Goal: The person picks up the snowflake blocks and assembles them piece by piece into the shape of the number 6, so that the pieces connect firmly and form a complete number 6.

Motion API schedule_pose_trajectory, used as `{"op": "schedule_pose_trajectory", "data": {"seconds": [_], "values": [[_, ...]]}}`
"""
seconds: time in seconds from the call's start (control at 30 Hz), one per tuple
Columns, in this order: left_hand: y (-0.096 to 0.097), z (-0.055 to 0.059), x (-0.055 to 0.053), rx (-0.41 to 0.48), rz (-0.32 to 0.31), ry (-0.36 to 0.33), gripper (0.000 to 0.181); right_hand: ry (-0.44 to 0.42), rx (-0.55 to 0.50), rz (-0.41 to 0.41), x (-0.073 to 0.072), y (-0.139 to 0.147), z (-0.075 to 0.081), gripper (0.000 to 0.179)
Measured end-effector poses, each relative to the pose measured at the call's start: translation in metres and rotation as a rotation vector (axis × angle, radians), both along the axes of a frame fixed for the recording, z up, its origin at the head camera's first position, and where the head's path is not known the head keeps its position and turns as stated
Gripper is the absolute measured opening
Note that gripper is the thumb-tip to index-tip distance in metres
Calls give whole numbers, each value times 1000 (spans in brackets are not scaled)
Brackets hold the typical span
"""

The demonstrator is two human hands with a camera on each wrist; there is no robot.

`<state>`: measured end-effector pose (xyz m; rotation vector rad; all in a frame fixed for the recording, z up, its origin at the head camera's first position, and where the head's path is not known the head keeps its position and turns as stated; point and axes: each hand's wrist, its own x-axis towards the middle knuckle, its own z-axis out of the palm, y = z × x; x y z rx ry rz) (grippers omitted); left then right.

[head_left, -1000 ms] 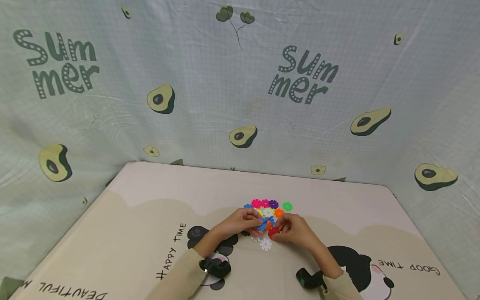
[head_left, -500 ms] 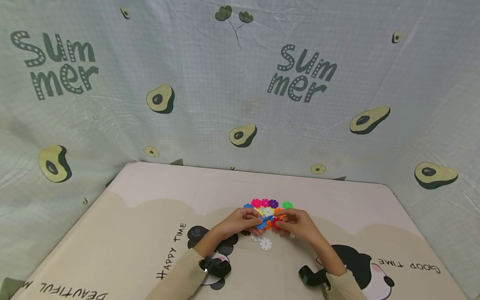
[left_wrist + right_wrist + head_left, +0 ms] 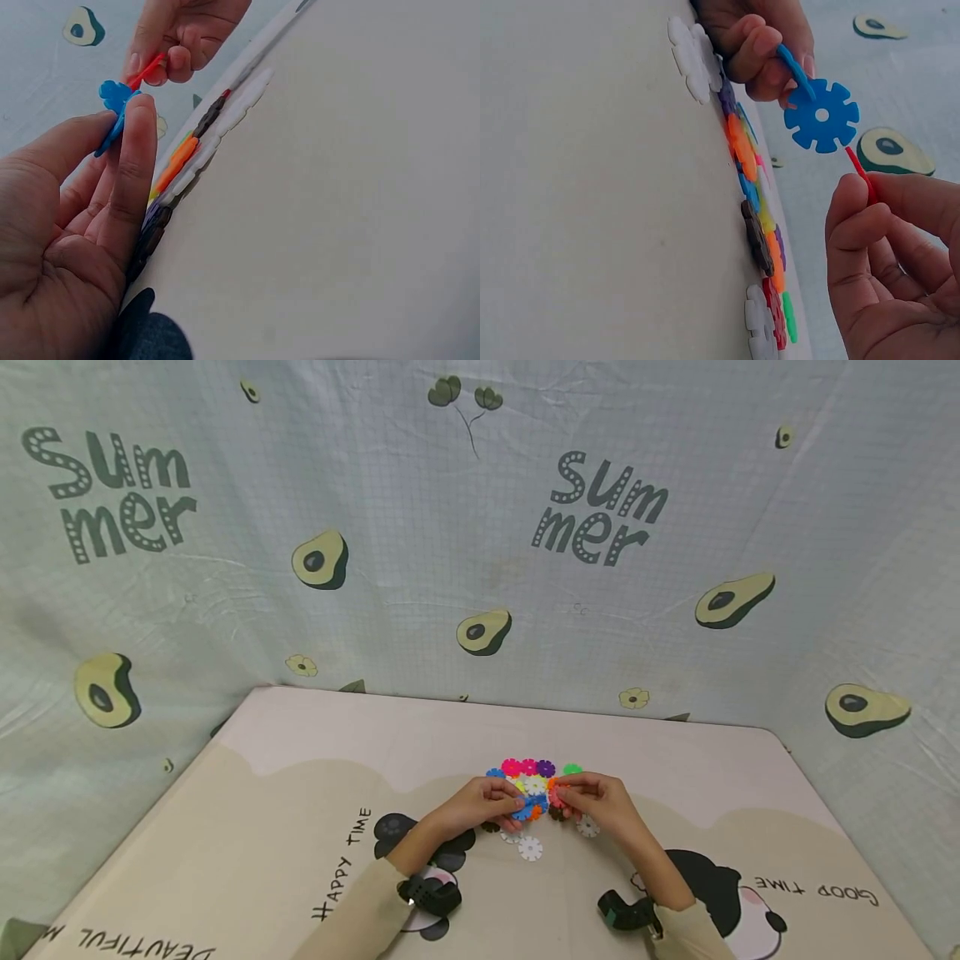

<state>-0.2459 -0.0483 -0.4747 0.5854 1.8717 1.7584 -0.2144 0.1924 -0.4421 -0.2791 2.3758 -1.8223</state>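
Thumb and fingers of my left hand [image 3: 483, 802] pinch a blue snowflake disc [image 3: 795, 71], seen nearly edge-on in the right wrist view. A second blue snowflake disc [image 3: 810, 127] is joined to it at an angle, its slotted face turned to that camera. My right hand [image 3: 603, 806] pinches a red snowflake disc [image 3: 859, 169] between thumb and index finger. The red disc's edge is right at the rim of the second blue disc, close to a slot. In the left wrist view, the red disc [image 3: 148, 73] points toward the blue pair, partly hidden by fingers.
Loose snowflake discs lie on the table around the hands: pink [image 3: 511, 767], purple [image 3: 546, 768], green [image 3: 572, 769], and white ones [image 3: 530, 848] nearer me. A brown disc [image 3: 756, 238] lies below the hands. The patterned cloth wall [image 3: 397, 610] rises behind the table.
My right hand has moved up and away from me with the red disc, bringing it beside the blue discs. White and brown discs now show below it. My left hand has stayed put.
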Motion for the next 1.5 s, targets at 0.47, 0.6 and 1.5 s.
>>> {"op": "schedule_pose_trajectory", "data": {"seconds": [0.47,0.6,1.5], "values": [[0,1,1,-7,-22,63,23,-23,12,34,-1,2,-3,32],[1,2,1,-13,-21,60,22,-26,0,46,-3,0,-4,32],[6,4,1,12,-55,70,23,-34,-37,8,-6,-5,-13,32]]}}
